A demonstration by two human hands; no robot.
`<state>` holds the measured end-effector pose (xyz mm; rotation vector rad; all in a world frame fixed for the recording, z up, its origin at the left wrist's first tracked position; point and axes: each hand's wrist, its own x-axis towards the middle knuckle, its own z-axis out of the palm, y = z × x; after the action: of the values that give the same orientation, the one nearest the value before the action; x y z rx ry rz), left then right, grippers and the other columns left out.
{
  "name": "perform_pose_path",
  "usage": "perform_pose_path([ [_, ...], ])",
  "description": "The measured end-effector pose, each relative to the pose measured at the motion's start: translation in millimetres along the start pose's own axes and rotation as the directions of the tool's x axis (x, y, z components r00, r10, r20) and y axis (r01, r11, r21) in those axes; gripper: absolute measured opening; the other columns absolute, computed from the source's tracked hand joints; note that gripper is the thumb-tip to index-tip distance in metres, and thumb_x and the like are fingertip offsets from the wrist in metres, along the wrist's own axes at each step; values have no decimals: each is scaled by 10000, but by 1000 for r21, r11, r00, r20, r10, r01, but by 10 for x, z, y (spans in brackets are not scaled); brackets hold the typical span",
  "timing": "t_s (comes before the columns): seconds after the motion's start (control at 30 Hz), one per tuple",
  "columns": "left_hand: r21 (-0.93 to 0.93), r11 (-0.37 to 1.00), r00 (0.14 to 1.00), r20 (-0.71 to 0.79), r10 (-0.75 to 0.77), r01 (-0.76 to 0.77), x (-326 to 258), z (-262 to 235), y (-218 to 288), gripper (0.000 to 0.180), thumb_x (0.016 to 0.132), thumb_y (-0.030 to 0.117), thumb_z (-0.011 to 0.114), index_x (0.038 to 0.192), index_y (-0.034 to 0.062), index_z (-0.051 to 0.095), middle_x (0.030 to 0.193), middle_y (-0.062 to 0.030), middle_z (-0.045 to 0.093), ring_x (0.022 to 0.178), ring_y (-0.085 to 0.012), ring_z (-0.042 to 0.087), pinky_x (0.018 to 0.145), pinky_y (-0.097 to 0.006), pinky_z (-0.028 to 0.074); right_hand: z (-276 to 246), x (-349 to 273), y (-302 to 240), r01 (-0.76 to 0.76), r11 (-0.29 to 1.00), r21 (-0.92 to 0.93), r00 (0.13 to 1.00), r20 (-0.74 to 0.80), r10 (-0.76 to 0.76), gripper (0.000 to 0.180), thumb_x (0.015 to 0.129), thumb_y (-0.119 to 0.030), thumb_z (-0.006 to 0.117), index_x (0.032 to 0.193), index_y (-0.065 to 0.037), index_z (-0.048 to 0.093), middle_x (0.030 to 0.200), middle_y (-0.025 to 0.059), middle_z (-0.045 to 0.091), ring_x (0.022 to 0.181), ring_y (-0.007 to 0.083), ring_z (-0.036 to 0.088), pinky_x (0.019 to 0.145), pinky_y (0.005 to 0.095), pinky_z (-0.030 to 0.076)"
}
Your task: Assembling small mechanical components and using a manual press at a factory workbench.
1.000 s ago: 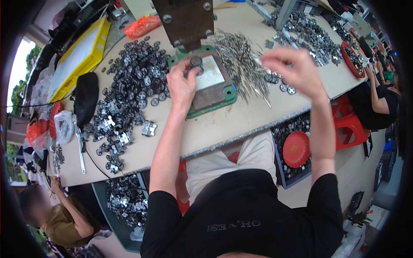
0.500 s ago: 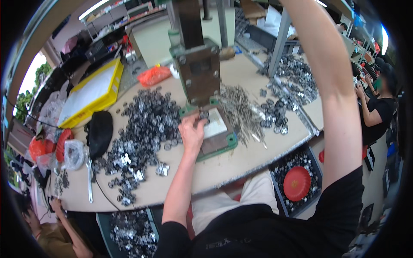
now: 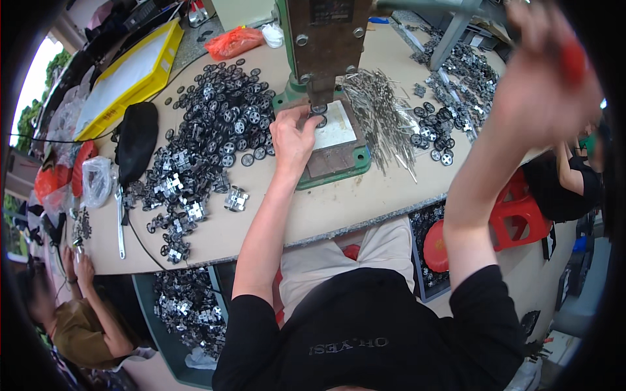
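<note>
In front of me a green-and-brown hand press point(image 3: 329, 49) stands on the table. Under its ram, my left hand point(image 3: 291, 138) is closed, its thumb and fingertips pinching a small black wheel point(image 3: 320, 121) over the white plate point(image 3: 338, 130) on the press base. Another dark round edge shows right below the ram; the fingers partly hide it. At the upper right, my right hand point(image 3: 544, 78) is smeared by motion and closed around the end of the press lever point(image 3: 450, 8), where a blurred red knob point(image 3: 574, 62) shows.
Loose black wheels point(image 3: 228, 111) and wheeled metal pieces point(image 3: 173, 186) lie left of the press. Thin metal rods point(image 3: 385, 111) and more parts point(image 3: 456, 98) lie right. A yellow tray point(image 3: 134, 78), wrench point(image 3: 120, 221) and parts bin point(image 3: 176, 326) are leftward. Co-workers sit at both sides.
My right arm has come down from overhead to the right of the press, and the lever has swung down with it. The left hand stays under the ram. My view has shifted.
</note>
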<state>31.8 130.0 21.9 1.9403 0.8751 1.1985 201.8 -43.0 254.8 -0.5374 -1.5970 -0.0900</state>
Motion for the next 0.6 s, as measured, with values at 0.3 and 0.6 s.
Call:
perform_pose_path([
  [0.3,-32,999,1000,-10,-28,28,20,-26,58,231,705,125,665,882,-22,666,894,-177,638,789,-250,625,727,-318,475,-371,-46,152,107,980,-168,990,-71,-120,366,926,-309,411,1115,-17,523,1079,161,538,1006,319,498,989,528,306],
  [0.6,15,1000,1000,-12,-27,27,-12,-77,41,240,697,138,664,880,-17,670,894,-188,638,828,-278,617,770,-344,462,206,-664,29,199,967,-158,976,-54,-209,259,943,-192,384,1198,-158,350,1035,150,544,982,320,528,944,591,330],
])
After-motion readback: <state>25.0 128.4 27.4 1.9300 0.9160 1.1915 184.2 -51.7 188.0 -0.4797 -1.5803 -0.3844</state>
